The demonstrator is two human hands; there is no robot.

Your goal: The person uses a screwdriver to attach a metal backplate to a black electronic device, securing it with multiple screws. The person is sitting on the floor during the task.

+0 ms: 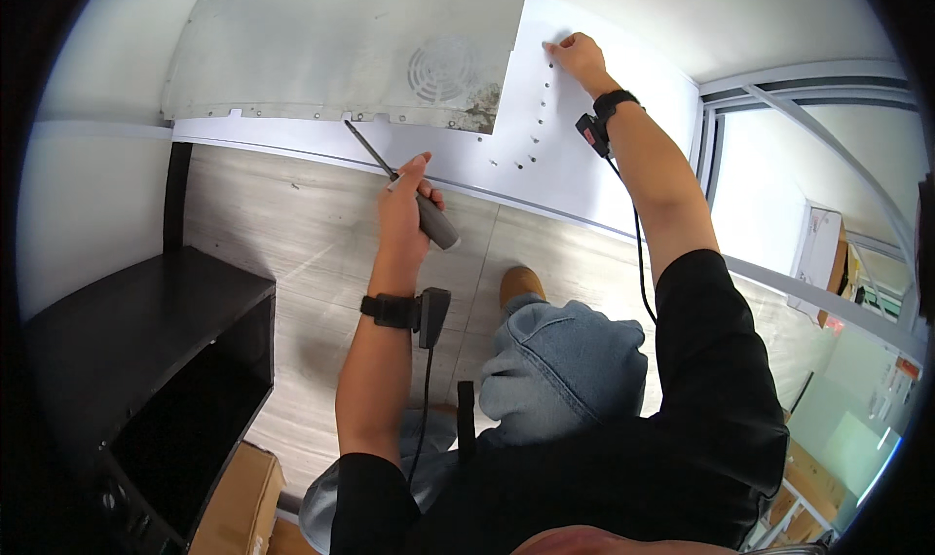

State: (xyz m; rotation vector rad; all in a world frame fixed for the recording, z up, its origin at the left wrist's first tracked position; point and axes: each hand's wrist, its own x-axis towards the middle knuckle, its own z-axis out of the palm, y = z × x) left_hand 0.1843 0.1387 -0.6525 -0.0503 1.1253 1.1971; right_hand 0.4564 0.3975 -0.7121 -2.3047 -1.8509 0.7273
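The right hand [582, 58], fingers pinched nearly together on what, if anything, I cannot tell, is nearest the small dark metal screws [546, 86] lined toward six o'clock on the white surface [584, 193], while the left hand [402, 201], at eight o'clock, wraps a grey-handled metal screwdriver [439, 224] aimed toward eleven.

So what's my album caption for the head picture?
Left fingers hold a grey-handled metal screwdriver; right fingers poised beside small metal screws on a flat white surface.

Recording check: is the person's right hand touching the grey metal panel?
Apart. The head view shows a strip of bare white tabletop between the right hand's fingertips and the nearest edge of the metal panel.
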